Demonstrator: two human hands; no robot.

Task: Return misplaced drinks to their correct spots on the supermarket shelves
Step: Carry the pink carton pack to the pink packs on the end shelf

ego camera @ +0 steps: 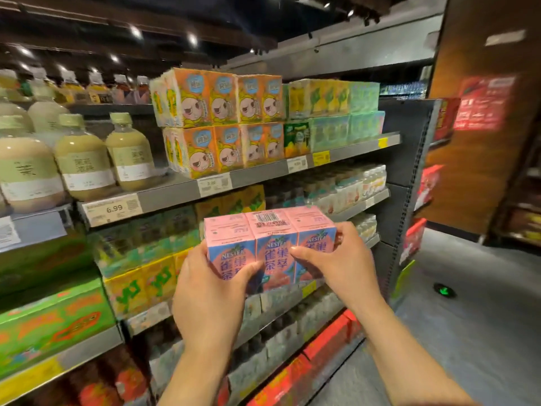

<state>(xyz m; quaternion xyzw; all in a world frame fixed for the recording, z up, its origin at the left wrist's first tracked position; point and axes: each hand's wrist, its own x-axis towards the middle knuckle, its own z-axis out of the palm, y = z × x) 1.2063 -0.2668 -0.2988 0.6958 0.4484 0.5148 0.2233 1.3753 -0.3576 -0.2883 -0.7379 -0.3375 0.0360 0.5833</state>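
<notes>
1. A supermarket drinks aisle, indoors under ceiling spotlights [135,32].
2. Long grey metal shelves [345,152] stacked with multipack cartons [222,121] and bottled drinks [83,159].
3. Price tags [112,209] clipped along shelf edges, one reading 6.99.

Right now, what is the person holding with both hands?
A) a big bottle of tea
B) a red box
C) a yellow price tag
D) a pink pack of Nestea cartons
D: the left hand and right hand both grip the pink pack, which reads Nestea on its front and has a barcode on top; the bottles stand untouched on the shelf.
</notes>
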